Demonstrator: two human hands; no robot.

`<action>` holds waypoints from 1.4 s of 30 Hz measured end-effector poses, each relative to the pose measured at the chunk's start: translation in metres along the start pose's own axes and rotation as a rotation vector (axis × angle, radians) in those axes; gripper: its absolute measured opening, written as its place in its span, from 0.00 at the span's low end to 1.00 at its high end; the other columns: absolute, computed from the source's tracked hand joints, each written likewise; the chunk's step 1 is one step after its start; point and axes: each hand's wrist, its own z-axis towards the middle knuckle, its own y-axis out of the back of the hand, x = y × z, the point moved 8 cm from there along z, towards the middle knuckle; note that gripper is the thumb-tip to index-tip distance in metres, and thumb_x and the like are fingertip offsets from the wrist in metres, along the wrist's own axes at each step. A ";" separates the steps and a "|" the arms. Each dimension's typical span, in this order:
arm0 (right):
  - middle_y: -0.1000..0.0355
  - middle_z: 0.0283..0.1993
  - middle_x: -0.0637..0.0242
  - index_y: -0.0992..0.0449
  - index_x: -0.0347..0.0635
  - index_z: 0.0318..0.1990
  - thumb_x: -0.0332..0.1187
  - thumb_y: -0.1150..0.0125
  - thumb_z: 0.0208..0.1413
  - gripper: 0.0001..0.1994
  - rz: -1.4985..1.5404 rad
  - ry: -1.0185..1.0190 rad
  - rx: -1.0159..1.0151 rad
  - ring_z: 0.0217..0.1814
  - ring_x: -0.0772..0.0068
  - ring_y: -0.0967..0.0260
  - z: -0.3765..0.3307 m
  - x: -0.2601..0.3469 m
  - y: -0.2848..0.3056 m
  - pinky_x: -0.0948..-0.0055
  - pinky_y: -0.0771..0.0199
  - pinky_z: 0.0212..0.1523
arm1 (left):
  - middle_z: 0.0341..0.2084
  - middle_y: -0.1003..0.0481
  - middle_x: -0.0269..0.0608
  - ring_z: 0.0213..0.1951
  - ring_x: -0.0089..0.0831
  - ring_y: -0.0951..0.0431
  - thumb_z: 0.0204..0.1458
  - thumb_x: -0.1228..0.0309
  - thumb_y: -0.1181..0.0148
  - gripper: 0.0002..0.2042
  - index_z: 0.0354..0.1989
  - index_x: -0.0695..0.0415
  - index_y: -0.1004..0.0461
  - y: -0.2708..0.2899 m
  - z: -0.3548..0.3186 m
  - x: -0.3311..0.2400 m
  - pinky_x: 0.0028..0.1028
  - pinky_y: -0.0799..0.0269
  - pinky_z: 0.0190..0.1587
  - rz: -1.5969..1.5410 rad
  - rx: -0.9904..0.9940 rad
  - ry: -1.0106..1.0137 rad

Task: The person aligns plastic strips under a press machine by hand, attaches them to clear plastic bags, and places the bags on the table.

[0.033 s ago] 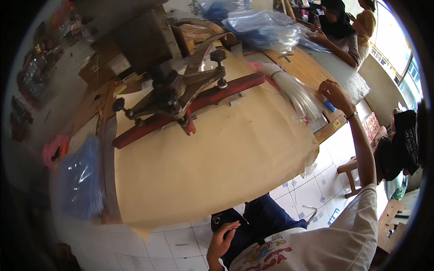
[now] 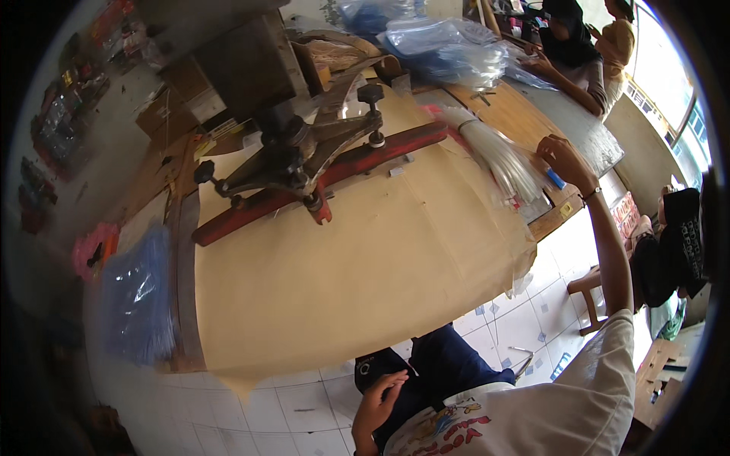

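Observation:
My right hand (image 2: 566, 163) is at the right edge of the worktable with its fingers curled closed. It is beside a bundle of long whitish plastic strips (image 2: 494, 156). A small blue piece (image 2: 556, 179) lies just under that hand, and what the fingers grip is hidden. Low in the view, my left hand (image 2: 378, 403) rests over my lap with its fingers loosely extended and nothing in it. A large tan sheet (image 2: 342, 296) covers the table in front of me. Above it stands a machine head (image 2: 285, 148) with black knobs and a long red bar (image 2: 251, 220).
Blue clear plastic sheets (image 2: 137, 296) are stacked at the left, near a pink bundle (image 2: 91, 251). More clear plastic packs (image 2: 449, 53) are piled at the back. A co-worker (image 2: 570, 53) sits at the far right, and another person (image 2: 617, 38) is behind. A wooden stool (image 2: 585, 292) stands on the tiled floor.

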 end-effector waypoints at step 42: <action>0.27 0.35 0.61 0.18 0.43 0.50 0.33 0.36 0.63 0.11 0.089 0.176 -0.117 0.38 0.63 0.29 0.072 0.032 -0.035 0.64 0.26 0.41 | 0.37 0.19 0.36 0.39 0.36 0.22 0.61 0.72 0.38 0.10 0.49 0.55 0.19 0.062 0.108 -0.237 0.34 0.30 0.50 0.618 -0.024 -0.658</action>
